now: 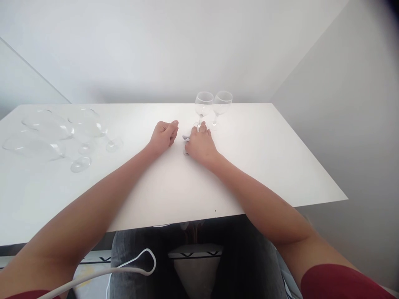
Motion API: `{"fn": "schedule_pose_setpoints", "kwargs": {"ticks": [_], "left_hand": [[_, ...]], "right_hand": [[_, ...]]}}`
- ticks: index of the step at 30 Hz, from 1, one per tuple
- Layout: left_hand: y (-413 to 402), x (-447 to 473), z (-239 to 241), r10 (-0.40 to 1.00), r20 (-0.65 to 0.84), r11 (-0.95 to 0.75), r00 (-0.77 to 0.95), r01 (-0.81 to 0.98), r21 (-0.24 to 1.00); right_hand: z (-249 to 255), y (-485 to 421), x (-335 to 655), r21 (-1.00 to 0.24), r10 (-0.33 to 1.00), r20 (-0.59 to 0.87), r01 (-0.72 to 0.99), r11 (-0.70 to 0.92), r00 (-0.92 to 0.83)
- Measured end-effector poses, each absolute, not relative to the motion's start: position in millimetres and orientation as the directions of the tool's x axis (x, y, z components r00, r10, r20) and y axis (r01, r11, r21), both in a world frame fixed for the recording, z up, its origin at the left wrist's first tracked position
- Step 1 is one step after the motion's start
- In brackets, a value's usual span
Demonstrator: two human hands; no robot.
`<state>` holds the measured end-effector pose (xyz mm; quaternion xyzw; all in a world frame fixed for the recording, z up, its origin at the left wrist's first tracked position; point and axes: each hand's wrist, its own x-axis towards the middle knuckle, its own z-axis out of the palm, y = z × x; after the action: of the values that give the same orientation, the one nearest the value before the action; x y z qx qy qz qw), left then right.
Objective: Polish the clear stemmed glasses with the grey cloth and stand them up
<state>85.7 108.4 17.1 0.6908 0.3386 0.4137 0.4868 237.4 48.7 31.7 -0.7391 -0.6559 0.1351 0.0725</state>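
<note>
My left hand [165,135] is closed in a loose fist above the white table, and no object shows in it. To its right, my right hand [202,145] is low over the table, palm down with fingers bent. Beside its thumb a small grey-white, cloth-like piece [186,137] sticks out, mostly covered by the hand. A clear curved edge [186,153] shows below the thumb; its kind is hidden. Just beyond the fingertips stands an upright wine glass [204,104], its foot partly covered by the fingers. A second upright wine glass [223,103] is close on its right.
Several larger clear wine glasses [46,145] lie on their sides at the table's left. The white table [268,166] ends at a wall [156,50] behind and has its front edge near my lap. A white cable [102,272] loops over my legs.
</note>
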Motion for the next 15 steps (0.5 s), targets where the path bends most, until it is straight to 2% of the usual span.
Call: {"fn": "schedule_pose_setpoints", "kwargs": {"ticks": [6, 8, 11, 13, 15], "left_hand": [[104, 86, 18, 0.848, 0.294, -0.393, 0.441, 0.151, 0.907], [105, 87, 17, 0.855, 0.276, -0.361, 0.440, 0.121, 0.925], [111, 87, 14, 0.883, 0.240, -0.270, 0.404, 0.017, 0.963], [116, 86, 12, 0.916, 0.211, -0.192, 0.340, -0.089, 0.977], [120, 85, 12, 0.948, 0.169, -0.115, 0.270, -0.203, 0.972]], "right_hand": [[39, 39, 234, -0.200, 0.991, -0.068, 0.972, -0.124, 0.113], [47, 31, 233, -0.176, 0.993, -0.010, 0.977, -0.121, 0.122], [61, 22, 233, -0.219, 0.991, 0.033, 0.969, -0.119, 0.130], [64, 20, 232, -0.265, 0.993, 0.105, 0.964, -0.025, 0.055], [61, 22, 230, -0.298, 0.967, 0.245, 0.944, 0.143, -0.069]]}}
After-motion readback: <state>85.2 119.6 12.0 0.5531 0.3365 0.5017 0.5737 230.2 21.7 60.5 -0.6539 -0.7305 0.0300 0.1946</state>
